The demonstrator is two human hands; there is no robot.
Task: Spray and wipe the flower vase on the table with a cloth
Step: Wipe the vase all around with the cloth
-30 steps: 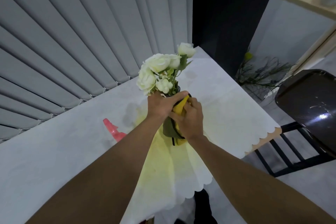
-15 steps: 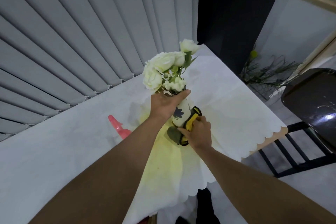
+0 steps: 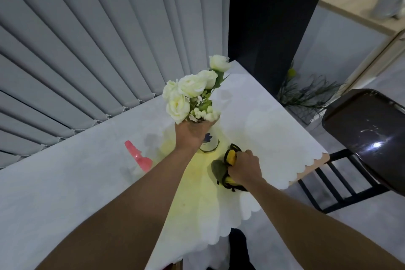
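Note:
A small white vase (image 3: 210, 143) with a dark blue leaf mark stands on the table (image 3: 263, 129), holding white roses (image 3: 190, 92). My left hand (image 3: 190, 136) grips the vase around its neck, just under the blooms, and hides most of its left side. My right hand (image 3: 244, 169) is closed on a yellow and green cloth (image 3: 221, 169) with black trim. The cloth rests on the tablecloth to the right of the vase, a short gap away from it. A pink spray bottle (image 3: 138, 156) stands left of my left forearm, partly hidden by it.
The white scalloped tablecloth ends at the front and right table edges (image 3: 306, 171). A dark chair (image 3: 368, 138) stands off the right edge. Grey vertical blinds (image 3: 87, 50) run along the far left side. A potted plant (image 3: 306, 96) sits on the floor beyond the far corner.
My right hand has come off the vase with the cloth, moving down and to the right onto the table. My left hand stays on the vase's neck.

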